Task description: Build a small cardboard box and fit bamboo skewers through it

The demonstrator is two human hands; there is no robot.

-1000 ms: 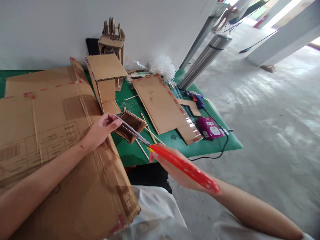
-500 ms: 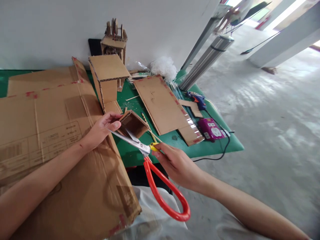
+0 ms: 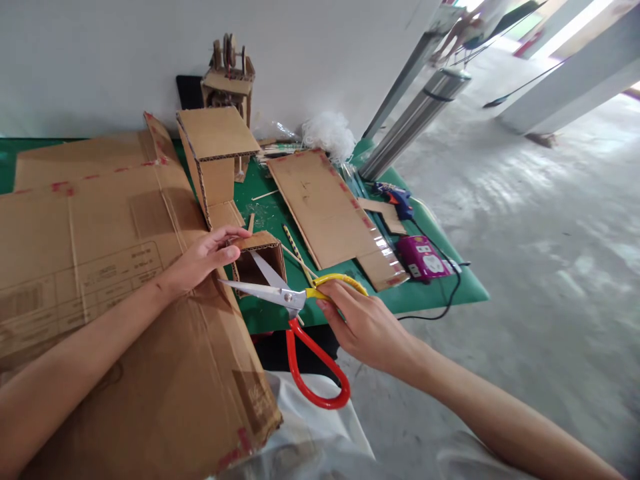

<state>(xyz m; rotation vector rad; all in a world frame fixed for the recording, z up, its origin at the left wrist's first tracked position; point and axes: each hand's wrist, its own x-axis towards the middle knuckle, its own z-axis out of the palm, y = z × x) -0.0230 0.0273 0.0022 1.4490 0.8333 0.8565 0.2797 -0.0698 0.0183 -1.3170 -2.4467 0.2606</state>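
Note:
My left hand pinches the upper left edge of a small open-ended cardboard box. In my right hand is the yellow handle of a pair of scissors. The red handle hangs free below, and the blades are spread. One blade crosses in front of the box's open end; the other points up towards its top edge. Whether either blade touches the cardboard I cannot tell. A thin stick and a striped pencil lie just right of the box.
Large flattened cardboard covers the left of the green table. Behind stand a taller cardboard structure and a wheeled cardboard model. To the right are a cardboard sheet, a glue gun, a purple power socket and a metal post.
The small box has turned, with its top edge now nearly level. The scissors have rotated, their blades are wider apart, and the red handle has swung up and left.

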